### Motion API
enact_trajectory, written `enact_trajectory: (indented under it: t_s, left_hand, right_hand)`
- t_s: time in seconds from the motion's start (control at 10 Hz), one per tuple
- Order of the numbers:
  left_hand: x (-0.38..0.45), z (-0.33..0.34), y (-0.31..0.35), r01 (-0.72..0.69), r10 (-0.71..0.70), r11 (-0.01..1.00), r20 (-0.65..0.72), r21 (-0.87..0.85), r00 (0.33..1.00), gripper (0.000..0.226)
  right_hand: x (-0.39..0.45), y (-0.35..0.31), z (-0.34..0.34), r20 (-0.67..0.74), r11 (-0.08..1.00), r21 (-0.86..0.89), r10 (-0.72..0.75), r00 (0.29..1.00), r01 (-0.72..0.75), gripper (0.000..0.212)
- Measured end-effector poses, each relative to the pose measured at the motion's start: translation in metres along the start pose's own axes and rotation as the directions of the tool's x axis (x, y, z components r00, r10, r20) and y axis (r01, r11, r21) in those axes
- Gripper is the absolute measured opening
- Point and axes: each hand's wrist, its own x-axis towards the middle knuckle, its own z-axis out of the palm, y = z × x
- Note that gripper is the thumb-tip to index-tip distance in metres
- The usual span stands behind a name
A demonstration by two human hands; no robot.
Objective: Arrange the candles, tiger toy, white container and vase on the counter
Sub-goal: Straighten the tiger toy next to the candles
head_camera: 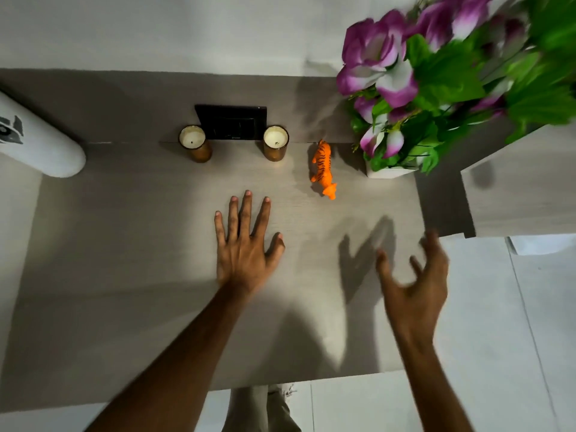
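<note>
Two amber glass candles stand at the back of the counter (124, 244), the left candle (194, 146) and the right candle (276, 145), either side of a black panel. An orange tiger toy (324, 168) stands to the right of them. A white vase (389, 172) with purple flowers and green leaves sits at the right. A white container (40, 141) with dark print lies tilted at the far left. My left hand (246, 244) rests flat on the counter, fingers spread, holding nothing. My right hand (414, 275) hovers over the counter's right edge, fingers curled apart, blurred, with nothing in it.
A black socket panel (233, 123) is set into the backsplash between the candles. A raised ledge (523, 188) stands at the right beyond the vase. White floor tiles (483, 353) lie past the counter's front edge.
</note>
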Motion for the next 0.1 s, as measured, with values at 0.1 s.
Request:
enact_trajectory:
  t_s: [0.1]
  left_hand:
    - [-0.0019, -0.0605, 0.0112, 0.024, -0.024, 1.0, -0.001, -0.01, 1.0, 0.078]
  right_hand:
    - [-0.0564, -0.0513, -0.078, 0.064, 0.995, 0.045, -0.093, 0.994, 0.09, 0.05]
